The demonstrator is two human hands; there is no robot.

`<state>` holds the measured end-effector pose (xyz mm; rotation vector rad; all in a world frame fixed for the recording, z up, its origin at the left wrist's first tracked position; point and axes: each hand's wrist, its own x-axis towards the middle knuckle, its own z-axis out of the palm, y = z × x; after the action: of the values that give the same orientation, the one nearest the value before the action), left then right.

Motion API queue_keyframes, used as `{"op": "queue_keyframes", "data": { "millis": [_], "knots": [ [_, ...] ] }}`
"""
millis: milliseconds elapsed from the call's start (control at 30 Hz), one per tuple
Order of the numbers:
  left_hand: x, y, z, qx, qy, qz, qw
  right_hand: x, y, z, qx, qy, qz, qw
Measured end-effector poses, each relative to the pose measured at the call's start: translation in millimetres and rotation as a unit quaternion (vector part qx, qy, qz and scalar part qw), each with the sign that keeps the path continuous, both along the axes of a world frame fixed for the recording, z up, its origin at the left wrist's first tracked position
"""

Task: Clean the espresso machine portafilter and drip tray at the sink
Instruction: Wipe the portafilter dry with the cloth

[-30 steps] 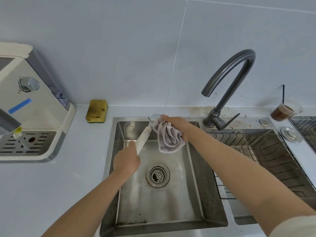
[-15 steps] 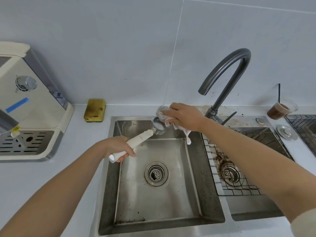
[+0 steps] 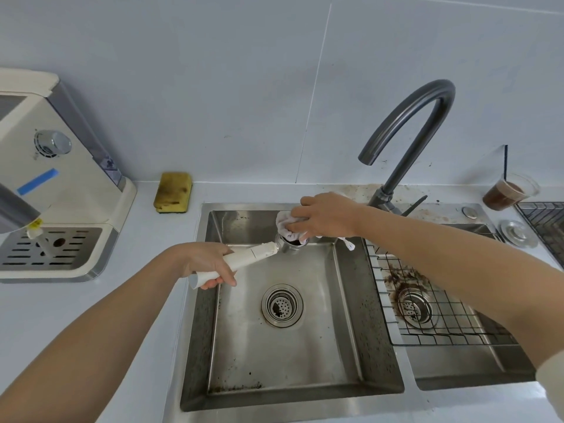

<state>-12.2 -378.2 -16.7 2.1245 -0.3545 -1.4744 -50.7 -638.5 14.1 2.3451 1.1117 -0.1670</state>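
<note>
My left hand (image 3: 207, 264) grips the white handle of the portafilter (image 3: 247, 260) and holds it level over the back of the left sink basin (image 3: 274, 355). Its steel basket end points right, toward the faucet side. My right hand (image 3: 326, 218) holds a pale cloth (image 3: 287, 225) bunched on top of the basket and presses it into the opening; a corner of the cloth hangs behind my wrist. The drip tray (image 3: 48, 248) with its slotted grate sits in the base of the cream espresso machine (image 3: 61, 184) at the left.
A dark gooseneck faucet (image 3: 409, 129) arches behind the sink. The right basin holds a wire rack (image 3: 442, 319) with coffee grounds around its drain. A yellow sponge (image 3: 173, 192) lies on the counter, a plastic cup of brown liquid (image 3: 506, 192) stands at the back right.
The portafilter has turned from pointing away to lying level across the basin. My left hand shifted left on the handle, and my right hand moved the cloth on top of the basket.
</note>
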Motion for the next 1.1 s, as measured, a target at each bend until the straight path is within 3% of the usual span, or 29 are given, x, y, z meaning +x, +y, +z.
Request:
{"op": "queue_keyframes", "data": {
  "millis": [167,300,500,567,733,867,967,1033,1100],
  "knots": [
    [0.5,2.9,-0.6,-0.001,-0.005,0.012,1.000,0.2,11.0,5.9,-0.002,0.005,0.022,1.000],
    [-10.8,-6.9,1.6,-0.002,-0.037,0.014,0.999,2.1,11.2,1.8,-0.036,0.074,-0.116,0.990],
    [-23.1,-16.2,-1.4,-0.009,-0.079,0.046,0.996,2.9,13.9,-7.1,0.045,0.105,-0.242,0.963],
    [-29.3,-19.2,-4.5,-0.018,-0.087,0.072,0.993,3.5,20.5,-11.2,0.108,0.134,-0.314,0.934],
    [-48.3,-30.2,-17.5,-0.047,-0.105,0.156,0.981,12.9,24.5,-10.3,0.276,0.216,-0.454,0.820],
    [-55.3,-34.6,-23.1,-0.080,-0.069,0.198,0.974,6.2,16.0,0.4,0.395,0.229,-0.472,0.754],
    [-55.3,-37.7,-25.0,-0.105,-0.040,0.251,0.962,-4.7,16.8,6.7,0.515,0.187,-0.462,0.697],
    [-53.0,-42.2,-24.5,-0.121,-0.044,0.269,0.954,-11.5,21.6,5.7,0.544,0.138,-0.443,0.699],
    [-51.3,-48.7,-21.7,-0.142,-0.052,0.272,0.950,-16.5,28.4,3.6,0.525,0.102,-0.418,0.735]
  ]
}}
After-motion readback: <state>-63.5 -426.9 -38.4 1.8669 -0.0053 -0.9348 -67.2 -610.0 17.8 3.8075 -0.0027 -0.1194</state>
